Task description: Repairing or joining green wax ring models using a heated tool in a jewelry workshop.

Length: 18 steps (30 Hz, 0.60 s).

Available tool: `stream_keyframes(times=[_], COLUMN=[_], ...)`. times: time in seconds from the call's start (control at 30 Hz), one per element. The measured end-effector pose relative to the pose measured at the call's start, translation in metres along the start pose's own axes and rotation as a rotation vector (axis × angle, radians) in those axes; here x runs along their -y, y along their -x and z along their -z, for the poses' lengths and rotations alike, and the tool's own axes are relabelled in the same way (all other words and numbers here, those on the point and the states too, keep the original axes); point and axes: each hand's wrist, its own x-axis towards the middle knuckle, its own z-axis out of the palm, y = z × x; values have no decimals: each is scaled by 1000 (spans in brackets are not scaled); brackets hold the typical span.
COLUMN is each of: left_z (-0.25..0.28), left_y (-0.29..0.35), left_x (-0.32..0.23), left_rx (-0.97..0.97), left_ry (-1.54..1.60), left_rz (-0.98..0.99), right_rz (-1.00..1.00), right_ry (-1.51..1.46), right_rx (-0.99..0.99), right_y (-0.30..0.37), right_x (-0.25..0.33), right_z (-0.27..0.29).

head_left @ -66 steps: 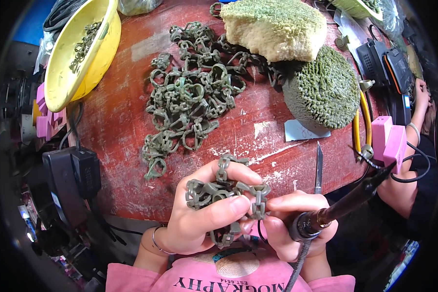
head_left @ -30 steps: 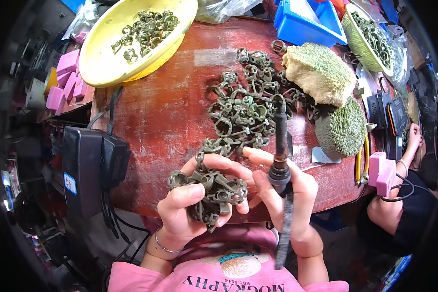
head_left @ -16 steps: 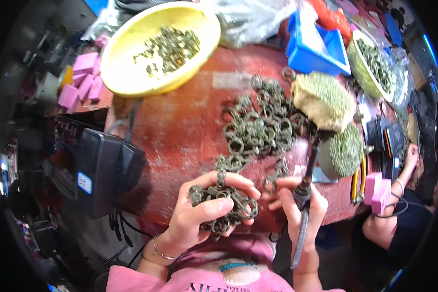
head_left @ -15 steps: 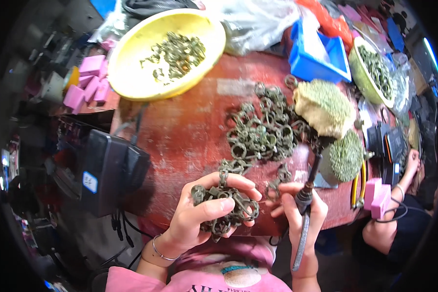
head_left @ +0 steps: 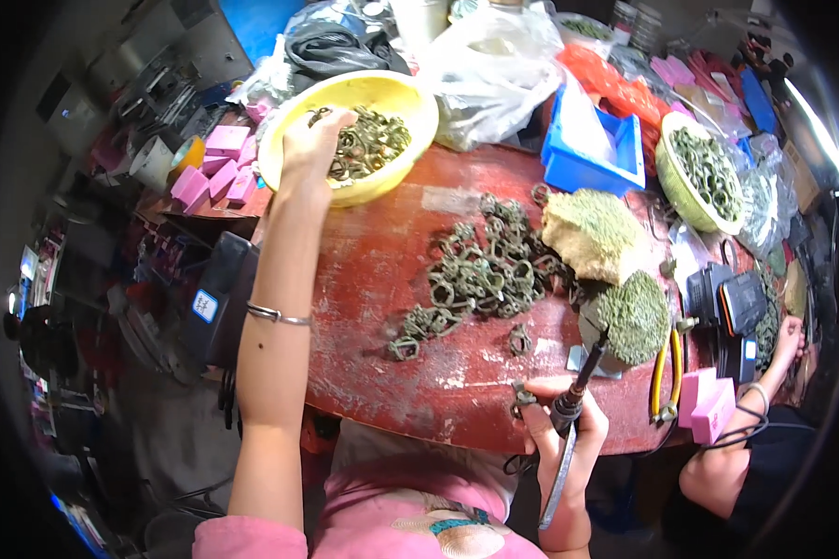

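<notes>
Change noted: the bunch of rings, cradled in the left hand (head_left: 319,149) half a second earlier, is no longer seen there; that hand is now reached into the yellow bowl (head_left: 412,104). The handful is judged to have been let go among the rings (head_left: 371,147) in the bowl, though this is not confirmed: the fingertips are partly hidden, and whether anything is gripped cannot be told. The hands are well apart. By the right hand (head_left: 573,424), near the front edge of the counter (head_left: 373,298), the pen tool (head_left: 578,384) is kept clamped, tip angled up and away; a small link (head_left: 523,399) is pinched at the fingertips. A single ring (head_left: 519,340) is left just beyond, beside the main heap (head_left: 485,270).

Materials: rings are dark grey-green, matt, wax-like in look, formed as open hoops joined to short chain-like links; in the heap they are tangled and overlapped. The bowl is smooth, glossy plastic. The counter is painted red and heavily scuffed. The tool is dark and slim, tailed by a grey ribbed cable. A tan block (head_left: 592,233) is crumbly and green-dusted; the round block (head_left: 636,317) beside it is deeply pitted.
</notes>
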Motion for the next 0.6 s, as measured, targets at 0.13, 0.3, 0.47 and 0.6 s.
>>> stream_keyframes(times=[0.13, 0.3, 0.47, 0.6], left_z=[30, 13, -3, -4], left_y=[-28, 10, 92, 171], left_x=[21, 0, -18, -13], left_rx=[39, -35, 215, 762], left_ry=[-616, -441, 142, 243], left_rz=[-277, -280, -123, 3], right_rz=[46, 2, 106, 53], right_ry=[-33, -127, -216, -404], right_rx=[47, 54, 123, 95], right_y=[0, -2, 0, 4], right_x=[8, 9, -3, 3], right_z=[5, 11, 15, 9])
